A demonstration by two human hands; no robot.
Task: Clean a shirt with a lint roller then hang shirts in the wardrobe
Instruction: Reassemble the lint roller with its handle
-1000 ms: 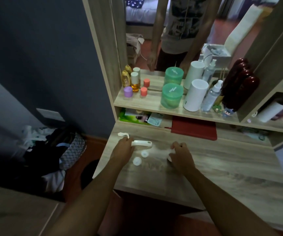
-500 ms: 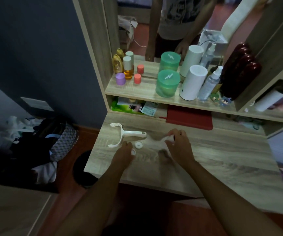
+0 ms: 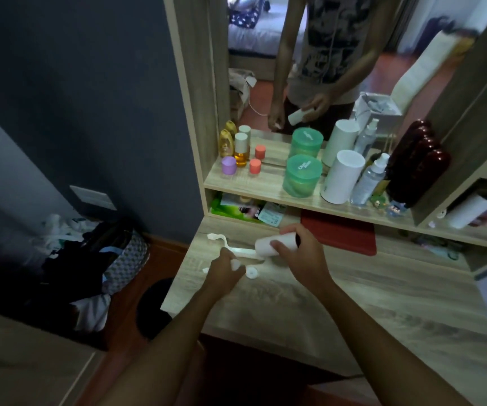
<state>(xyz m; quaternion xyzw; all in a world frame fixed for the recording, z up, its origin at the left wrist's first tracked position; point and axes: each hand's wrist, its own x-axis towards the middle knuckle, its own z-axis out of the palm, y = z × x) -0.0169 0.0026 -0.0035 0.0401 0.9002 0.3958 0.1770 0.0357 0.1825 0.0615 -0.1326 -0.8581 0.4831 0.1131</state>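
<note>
A white lint roller handle (image 3: 237, 249) with a forked end lies on the wooden dressing table (image 3: 353, 294). My right hand (image 3: 299, 254) grips a white lint roll tube (image 3: 271, 244) just above the table, its dark hollow end facing right. My left hand (image 3: 224, 269) pinches a small white round cap (image 3: 235, 263) beside the handle. A second white round cap (image 3: 251, 272) lies on the table between my hands. No shirt is in view.
A shelf (image 3: 265, 189) above the table carries green jars (image 3: 302, 176), a white cylinder (image 3: 342, 180), bottles and small pots. A red pouch (image 3: 338, 234) lies under it. A mirror (image 3: 309, 54) reflects me. Bags and clothes (image 3: 98, 259) sit on the floor at left.
My right hand has picked up the white roll tube from the table. My left hand has taken hold of one small cap. The camera has moved closer.
</note>
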